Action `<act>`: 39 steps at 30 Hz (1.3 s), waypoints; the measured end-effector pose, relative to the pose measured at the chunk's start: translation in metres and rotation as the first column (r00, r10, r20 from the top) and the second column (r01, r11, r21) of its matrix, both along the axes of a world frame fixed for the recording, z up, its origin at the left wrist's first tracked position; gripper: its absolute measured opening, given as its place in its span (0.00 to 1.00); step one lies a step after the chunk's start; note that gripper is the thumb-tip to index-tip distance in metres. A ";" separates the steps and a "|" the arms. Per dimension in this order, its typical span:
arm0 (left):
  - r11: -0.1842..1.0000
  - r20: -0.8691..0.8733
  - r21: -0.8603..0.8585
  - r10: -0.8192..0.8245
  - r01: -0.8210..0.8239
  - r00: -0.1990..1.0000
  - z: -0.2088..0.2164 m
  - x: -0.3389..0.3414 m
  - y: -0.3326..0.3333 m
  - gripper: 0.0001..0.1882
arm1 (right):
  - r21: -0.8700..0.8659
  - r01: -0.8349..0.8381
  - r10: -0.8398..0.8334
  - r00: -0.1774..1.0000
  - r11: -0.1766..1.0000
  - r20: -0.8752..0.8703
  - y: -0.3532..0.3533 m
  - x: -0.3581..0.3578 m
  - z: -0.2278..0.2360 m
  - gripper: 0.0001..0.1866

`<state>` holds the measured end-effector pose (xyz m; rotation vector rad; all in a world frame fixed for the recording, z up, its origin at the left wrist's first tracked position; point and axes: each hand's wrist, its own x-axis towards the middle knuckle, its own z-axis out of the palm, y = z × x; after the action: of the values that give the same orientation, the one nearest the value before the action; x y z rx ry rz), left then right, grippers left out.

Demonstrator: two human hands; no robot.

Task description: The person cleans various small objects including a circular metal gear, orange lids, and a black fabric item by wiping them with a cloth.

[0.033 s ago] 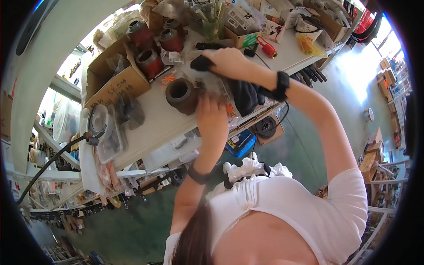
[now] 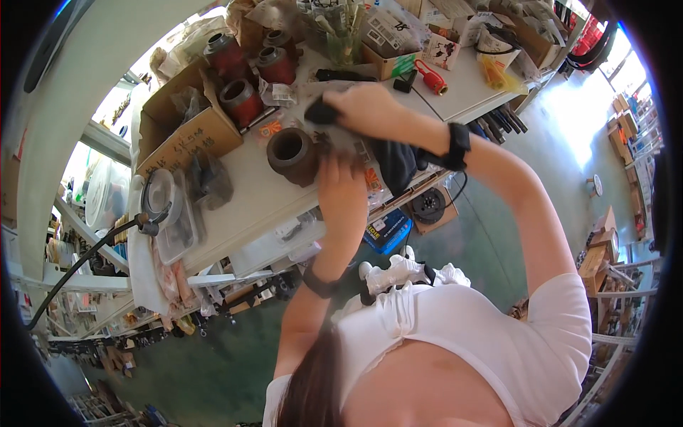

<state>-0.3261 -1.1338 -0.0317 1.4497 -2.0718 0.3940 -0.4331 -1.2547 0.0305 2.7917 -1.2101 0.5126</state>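
Note:
My right hand [image 2: 359, 110] is closed around a dark, rounded, cloth-like bundle [image 2: 321, 112], whose end shows past the fingers. Under that wrist, soft black fabric [image 2: 393, 167] lies at the bench edge; whether both are one piece I cannot tell. My left hand [image 2: 343, 178] lies with its fingers stretched out, their tips blurred. Directly beside it, on the left, a hollow brown-red metal cylinder [image 2: 290, 160] stands upright, its round opening facing up. Between cylinder and hand, a small dark item [image 2: 324, 144] is too blurred to name. Clear plastic packets with orange labels [image 2: 373, 179] lie by my left fingers.
Several red metal cylinders [image 2: 240, 99] stand behind, near an open cardboard box [image 2: 191, 139]. A lidded plastic tub [image 2: 174, 235] and a grey bag [image 2: 212, 181] are at left. Toward the back right lie a red tool [image 2: 431, 77] and a small black block [image 2: 405, 80].
My right hand and the dark bundle have shifted slightly toward me. The black fabric under the wrist has shifted a little. My left hand and the metal cylinder stay in place.

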 end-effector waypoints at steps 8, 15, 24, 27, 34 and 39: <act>0.999 0.050 0.037 -0.032 0.030 0.998 0.006 -0.003 0.003 0.21 | 0.008 0.126 -0.125 0.988 0.992 -0.089 -0.028 0.001 -0.017 0.13; 0.996 -0.310 0.039 -0.066 0.082 0.949 0.008 0.008 0.001 0.15 | 0.121 -0.112 -0.013 0.679 0.986 0.734 0.003 -0.059 0.013 0.15; 0.976 -0.955 -0.208 -0.187 -0.069 0.232 0.021 -0.046 -0.031 0.21 | 0.332 0.142 -0.352 0.150 0.932 0.924 0.083 -0.145 -0.043 0.11; 0.945 -0.889 -0.306 -0.240 -0.117 0.391 0.018 -0.053 -0.051 0.22 | 0.381 0.217 -0.418 0.162 0.899 0.894 0.096 -0.150 -0.056 0.11; 0.996 -0.565 -0.025 0.053 -0.082 0.823 0.006 -0.031 -0.094 0.32 | 0.364 0.235 -0.408 0.175 0.901 0.896 0.104 -0.146 -0.053 0.14; 0.995 -0.423 0.009 0.095 -0.100 0.901 0.018 -0.061 -0.063 0.41 | 0.277 0.335 -0.410 0.441 0.900 0.798 0.089 -0.134 -0.040 0.21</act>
<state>-0.3875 -1.1972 -0.0138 1.4823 -1.6503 0.1128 -0.5673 -1.1653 -0.0091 2.1173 -1.9378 1.9496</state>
